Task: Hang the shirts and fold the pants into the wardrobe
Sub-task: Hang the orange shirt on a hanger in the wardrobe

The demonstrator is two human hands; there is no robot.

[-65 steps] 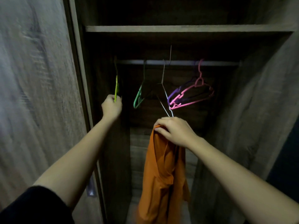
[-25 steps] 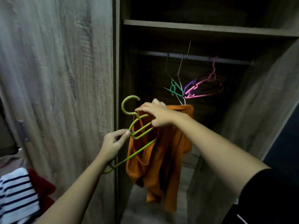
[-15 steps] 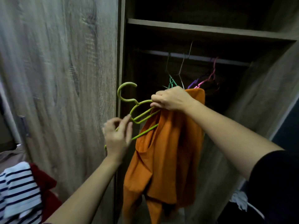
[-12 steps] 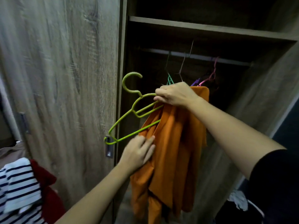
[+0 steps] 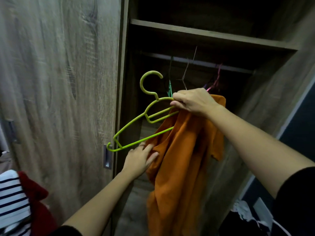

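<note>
An orange shirt (image 5: 184,160) hangs in front of the open wardrobe. My right hand (image 5: 192,101) grips its top together with the upper arm of a lime green hanger (image 5: 136,120), whose right end sits inside the fabric. The hanger's hook points up and its left end sticks out to the left. Lower down, my left hand (image 5: 139,159) pinches the shirt's left edge, fingers pressed into the cloth.
A hanging rail (image 5: 196,63) inside the wardrobe carries several empty hangers, green, wire and pink (image 5: 215,80). A shelf (image 5: 204,34) runs above it. The closed wardrobe door (image 5: 59,82) is on the left. A striped and a red garment (image 5: 20,201) lie at bottom left.
The green hanger was taken off the rail and brought to the shirt. My left hand let go of the hanger and dropped onto the shirt's left edge. My right hand now holds both.
</note>
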